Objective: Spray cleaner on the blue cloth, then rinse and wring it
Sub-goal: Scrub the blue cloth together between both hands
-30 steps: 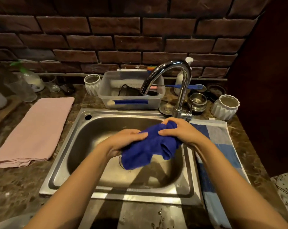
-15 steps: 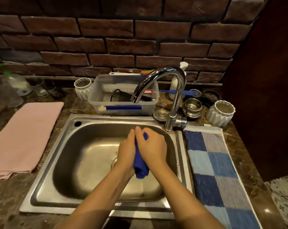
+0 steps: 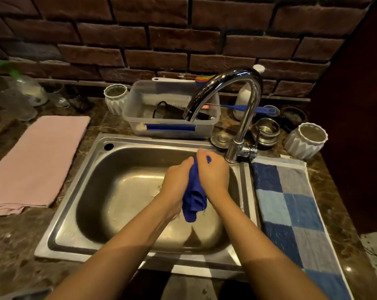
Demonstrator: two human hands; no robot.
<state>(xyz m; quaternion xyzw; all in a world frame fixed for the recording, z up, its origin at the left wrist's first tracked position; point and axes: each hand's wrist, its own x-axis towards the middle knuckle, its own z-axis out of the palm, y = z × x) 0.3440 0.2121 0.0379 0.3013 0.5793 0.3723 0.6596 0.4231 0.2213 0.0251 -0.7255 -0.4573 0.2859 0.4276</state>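
The blue cloth (image 3: 193,195) is bunched into a narrow upright roll over the steel sink (image 3: 81,191). My left hand (image 3: 177,182) grips it from the left and my right hand (image 3: 213,176) grips it from the right, palms pressed close together around it. The cloth's lower end hangs free below my hands, above the basin floor. A small blue tip shows above my right hand's knuckles. The curved chrome tap (image 3: 233,92) arches just behind my hands, and no water is visible from its spout. No spray bottle can be picked out for certain.
A folded pink towel (image 3: 38,161) lies left of the sink, a blue checked towel (image 3: 291,213) right of it. Behind the sink stand a clear plastic tub (image 3: 172,118) of utensils, white ribbed cups (image 3: 305,140), steel bowls (image 3: 266,131) and glass jars (image 3: 29,92) along the brick wall.
A second ago the cloth lay spread sideways between my hands. My hands have since come together and squeezed it into a tight vertical roll. The view has also shifted slightly.
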